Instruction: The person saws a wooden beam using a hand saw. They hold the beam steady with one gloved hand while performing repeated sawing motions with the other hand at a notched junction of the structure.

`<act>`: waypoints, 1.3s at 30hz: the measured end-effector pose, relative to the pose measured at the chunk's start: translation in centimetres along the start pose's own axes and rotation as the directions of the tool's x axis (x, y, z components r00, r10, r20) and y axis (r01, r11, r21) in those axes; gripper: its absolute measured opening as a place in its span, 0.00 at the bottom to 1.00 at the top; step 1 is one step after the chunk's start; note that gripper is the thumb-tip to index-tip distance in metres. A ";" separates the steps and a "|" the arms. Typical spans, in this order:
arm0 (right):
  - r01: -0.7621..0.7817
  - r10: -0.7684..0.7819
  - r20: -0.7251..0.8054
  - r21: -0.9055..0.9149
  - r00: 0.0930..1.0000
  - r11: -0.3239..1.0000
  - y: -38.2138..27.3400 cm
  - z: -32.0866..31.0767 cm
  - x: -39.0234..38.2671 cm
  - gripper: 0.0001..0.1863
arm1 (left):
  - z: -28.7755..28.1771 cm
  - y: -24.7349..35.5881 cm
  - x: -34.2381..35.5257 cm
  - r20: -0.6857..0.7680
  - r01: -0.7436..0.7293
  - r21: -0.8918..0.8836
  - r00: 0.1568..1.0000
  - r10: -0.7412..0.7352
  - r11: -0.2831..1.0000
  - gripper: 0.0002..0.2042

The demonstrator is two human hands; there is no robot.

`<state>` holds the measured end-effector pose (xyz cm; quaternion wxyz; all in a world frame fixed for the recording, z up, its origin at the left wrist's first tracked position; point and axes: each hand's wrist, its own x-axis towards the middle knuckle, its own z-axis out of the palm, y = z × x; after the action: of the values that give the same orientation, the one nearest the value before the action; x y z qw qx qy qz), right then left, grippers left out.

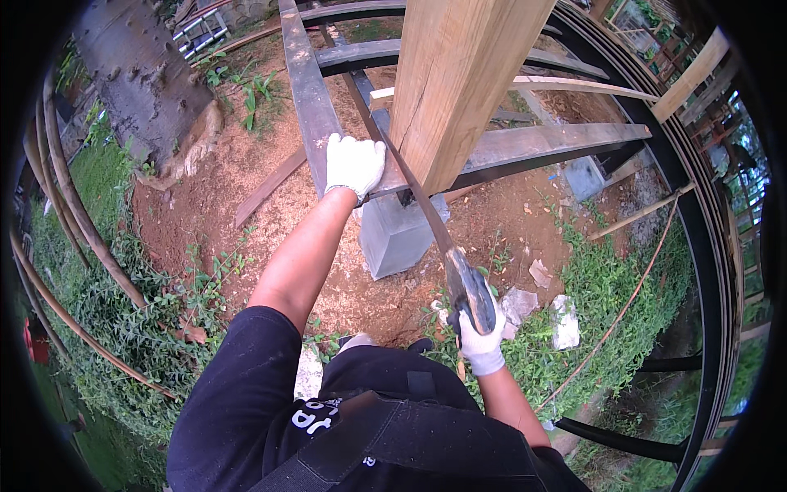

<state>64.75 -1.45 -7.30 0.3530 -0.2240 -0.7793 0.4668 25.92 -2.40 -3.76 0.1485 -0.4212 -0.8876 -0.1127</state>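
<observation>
My right hand [480, 332], in a white glove, is closed around the dark handle of a handsaw [432, 215]. The saw's long blade slants up and away to the left, along the left side of a thick wooden post [459, 82]. My left hand [355, 166], also gloved in white, grips a dark wooden beam [311, 94] where it meets a crosswise beam [557, 146], left of the blade. The post rises from this crosswise beam. How deep the blade sits against the wood cannot be made out.
Below the joint stands a grey concrete footing [393, 238]. Broken stones [518, 307] lie near my right hand. A tree trunk [139, 78] rises at the far left. A curved black frame [711, 271] runs down the right side. Sawdust and a loose plank [270, 187] lie on the soil.
</observation>
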 end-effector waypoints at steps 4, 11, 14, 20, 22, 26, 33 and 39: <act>-0.009 0.008 -0.003 -0.165 1.000 0.986 1.0 3.4 9.2 0.32 | 0.3 2.8 1.0 0.102 -0.073 -0.018 0.992 0.075 0.997 0.26; 0.082 -0.071 0.063 -0.206 0.996 0.975 -4.0 -5.1 -4.6 0.40 | -0.3 2.1 0.8 0.036 -0.123 0.061 0.992 0.121 0.991 0.23; -0.051 0.051 0.098 -0.010 0.994 0.999 -1.9 -1.3 2.6 0.35 | 0.0 0.8 0.7 0.032 -0.139 0.126 0.990 0.136 0.982 0.20; -0.081 0.087 0.048 -0.109 0.995 0.991 0.2 1.6 5.9 0.34 | 2.5 1.8 0.3 -0.008 -0.227 0.066 0.974 0.228 0.972 0.21; 0.058 -0.054 0.032 -0.131 0.998 0.990 -0.2 -0.9 -0.4 0.39 | 1.4 1.0 1.1 -0.003 -0.110 0.079 0.994 0.110 0.991 0.20; 0.050 -0.047 0.022 -0.135 0.999 0.990 -1.9 -3.9 -4.7 0.37 | 0.1 3.4 1.0 -0.059 -0.134 0.131 0.988 0.143 0.982 0.20; -0.079 0.081 0.061 -0.036 0.995 0.996 -0.2 3.2 7.7 0.35 | 2.8 1.0 1.7 -0.035 -0.266 0.127 0.962 0.272 0.956 0.20; 0.107 -0.099 0.046 -0.223 0.994 0.969 -1.3 -4.3 -5.8 0.41 | -0.1 3.5 1.5 -0.057 -0.114 0.068 0.991 0.118 0.991 0.21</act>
<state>71.76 -3.57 -6.82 0.3357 -0.2136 -0.8437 0.3603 27.75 0.84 -2.84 0.1951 -0.4633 -0.8600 -0.0879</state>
